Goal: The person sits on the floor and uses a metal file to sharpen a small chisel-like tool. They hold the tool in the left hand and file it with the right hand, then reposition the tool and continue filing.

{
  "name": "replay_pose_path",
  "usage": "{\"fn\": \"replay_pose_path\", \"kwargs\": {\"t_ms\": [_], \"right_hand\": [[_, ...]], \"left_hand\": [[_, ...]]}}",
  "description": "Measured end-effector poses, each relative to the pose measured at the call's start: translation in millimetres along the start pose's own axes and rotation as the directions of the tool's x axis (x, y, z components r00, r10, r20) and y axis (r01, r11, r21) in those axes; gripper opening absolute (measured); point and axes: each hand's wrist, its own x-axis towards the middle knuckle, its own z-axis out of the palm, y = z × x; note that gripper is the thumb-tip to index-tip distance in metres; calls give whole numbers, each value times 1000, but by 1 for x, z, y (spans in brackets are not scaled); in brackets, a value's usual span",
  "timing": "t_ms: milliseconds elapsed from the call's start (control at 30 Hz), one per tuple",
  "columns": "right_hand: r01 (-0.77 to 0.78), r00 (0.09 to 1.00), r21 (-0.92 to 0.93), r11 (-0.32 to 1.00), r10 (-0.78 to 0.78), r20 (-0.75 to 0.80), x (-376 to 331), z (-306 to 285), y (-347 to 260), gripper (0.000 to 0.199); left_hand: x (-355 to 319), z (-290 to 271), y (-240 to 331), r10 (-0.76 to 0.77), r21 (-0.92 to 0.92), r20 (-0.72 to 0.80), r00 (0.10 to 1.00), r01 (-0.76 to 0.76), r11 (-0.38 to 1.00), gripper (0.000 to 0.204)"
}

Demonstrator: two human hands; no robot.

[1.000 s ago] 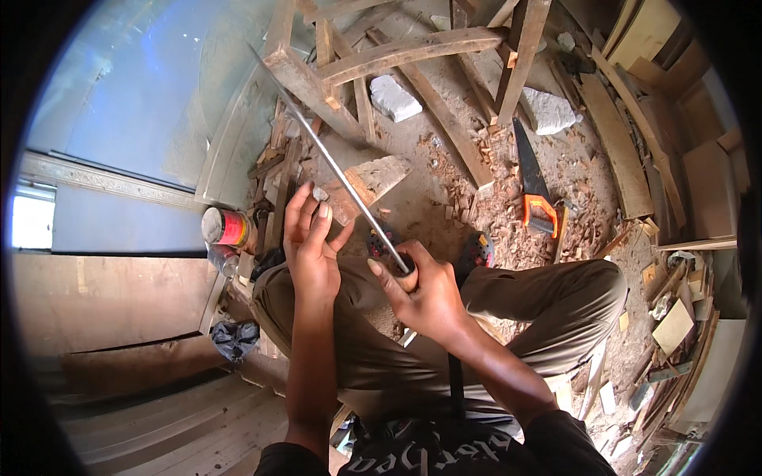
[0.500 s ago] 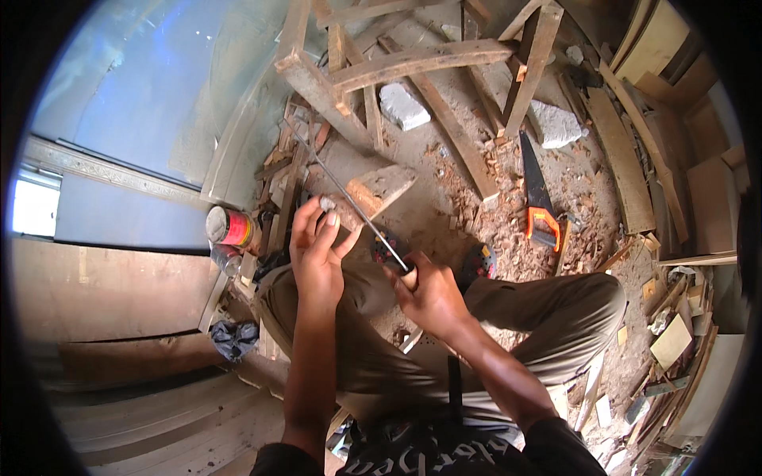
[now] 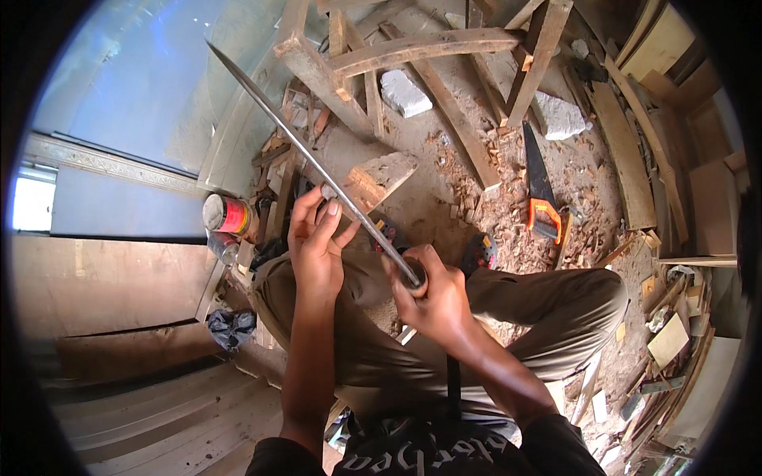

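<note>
We see a long, narrow grey metal tool with a tapering tip and a rounded brown wooden handle held slantwise above the floor, its tip pointing up and to the left. The right hand is clamped around the handle, in front of the lap. The left hand is raised beside the shaft, palm up with curled fingers, and we see a small, rough grey lump pinched at its fingertips. The lump sits right by the shaft; we cannot tell whether they touch. The two hands are apart.

Just beyond the shaft we find a weathered, wedge-shaped brown wooden block. Below it are dark shoes with coloured spots, between bent knees in brown trousers.

Farther out, to the right, we see a handsaw with a black blade and orange handle lying among reddish-brown wood chips. Ahead stands a rough brown timber frame, with a chunky white block by it. On the left are a round, red-banded tin and a crumpled black plastic bag.
</note>
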Motion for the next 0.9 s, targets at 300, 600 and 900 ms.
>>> {"fn": "replay_pose_path", "kwargs": {"t_ms": [300, 600, 900], "right_hand": [[-94, 993, -99, 991, 101, 68, 12, 0, 35, 32], [-116, 992, 10, 993, 116, 45, 10, 13, 26, 26], [44, 999, 79, 996, -42, -23, 0, 18, 32, 26]], "left_hand": [[3, 6, 7, -13, 96, -74, 997, 20, 995, 35], [3, 6, 5, 12, 93, -48, 999, -7, 996, 32], [0, 7, 3, 28, 63, -27, 999, -26, 998, 30]]}}
